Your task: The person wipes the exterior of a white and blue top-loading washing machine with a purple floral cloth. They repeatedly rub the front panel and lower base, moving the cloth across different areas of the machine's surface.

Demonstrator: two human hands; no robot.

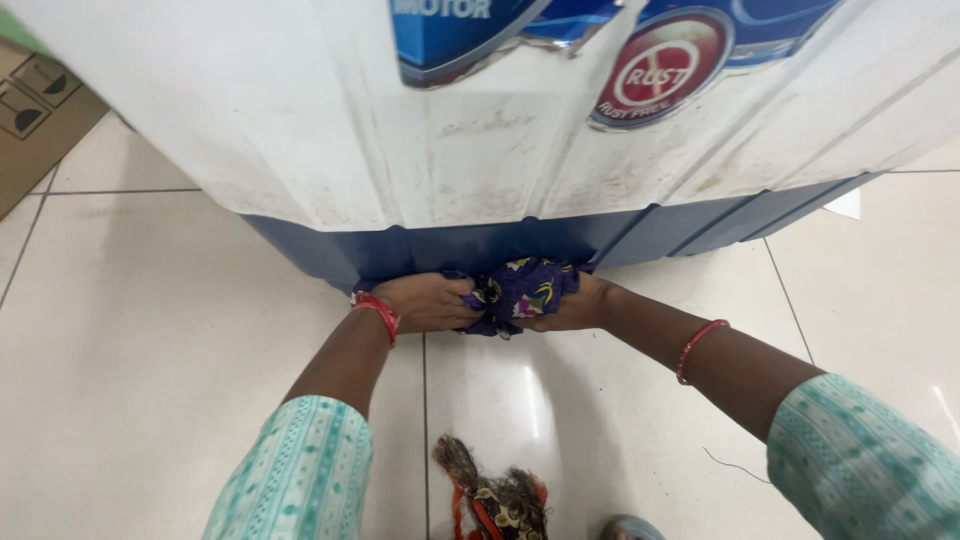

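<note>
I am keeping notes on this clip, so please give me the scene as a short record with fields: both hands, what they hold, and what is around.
left hand: left hand grips the purple patterned cloth, fingers closed
right hand: right hand grips the same cloth from the other side
cloth position: bunched against the blue base of the white washing machine
floor: pale tiled floor
nearby: cardboard box at far left

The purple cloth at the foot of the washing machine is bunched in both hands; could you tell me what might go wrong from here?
1. Both hands, left and right, press the cloth against the machine's blue base; knuckles could scrape its lower edge.
2. The floor tiles look glossy, so the person may slip while bent low.
3. The cloth might snag under the base.
</note>
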